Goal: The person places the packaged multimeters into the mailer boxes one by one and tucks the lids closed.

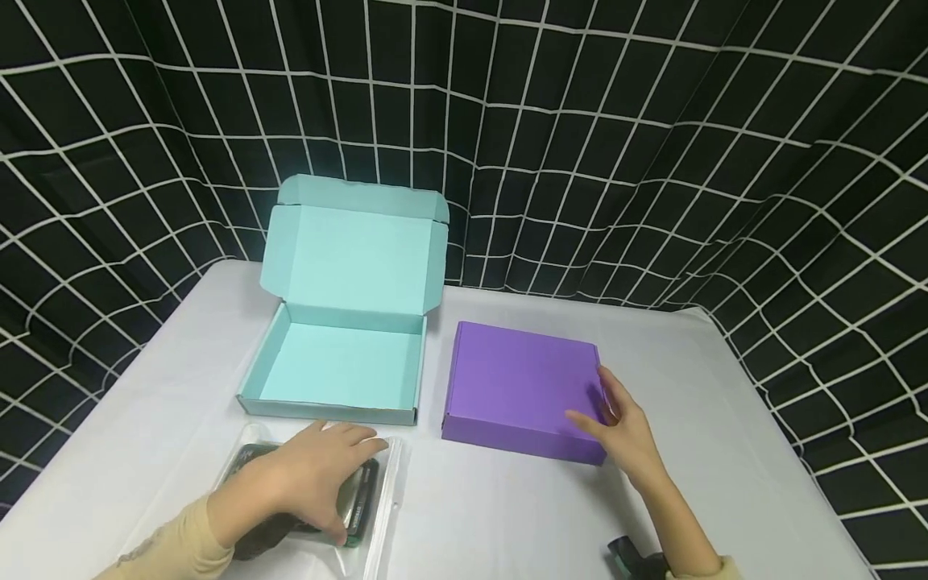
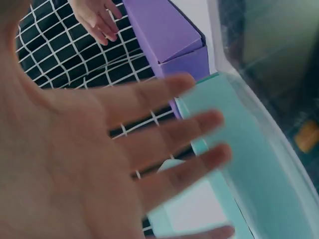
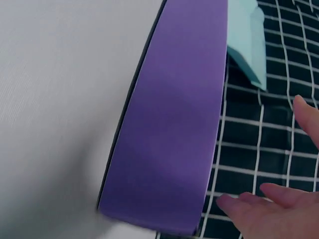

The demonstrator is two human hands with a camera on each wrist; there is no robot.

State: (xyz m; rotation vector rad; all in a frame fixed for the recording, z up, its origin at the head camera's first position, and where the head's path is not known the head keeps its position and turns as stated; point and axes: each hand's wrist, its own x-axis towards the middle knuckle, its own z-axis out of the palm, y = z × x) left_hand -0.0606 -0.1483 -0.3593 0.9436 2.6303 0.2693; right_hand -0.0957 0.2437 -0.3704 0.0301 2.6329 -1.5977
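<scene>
My left hand (image 1: 319, 467) is over a clear zip bag (image 1: 395, 483) that holds a dark packaged item (image 1: 366, 499) with some lettering. Spread fingers of this hand show in the left wrist view, with nothing gripped. A closed purple box (image 1: 522, 379) lies flat to the right. At its right edge is my right hand (image 1: 627, 427), thumb and fingers apart over the near corner. In the right wrist view that hand appears just off the box's side (image 3: 164, 119), holding nothing.
A light blue box (image 1: 341, 366) stands behind the bag, its lid (image 1: 358, 258) raised and its inside bare. Near my right forearm lies a small dark object (image 1: 627, 556), partly hidden. Black grid-patterned cloth (image 1: 551, 153) hangs around the white table (image 1: 507, 515).
</scene>
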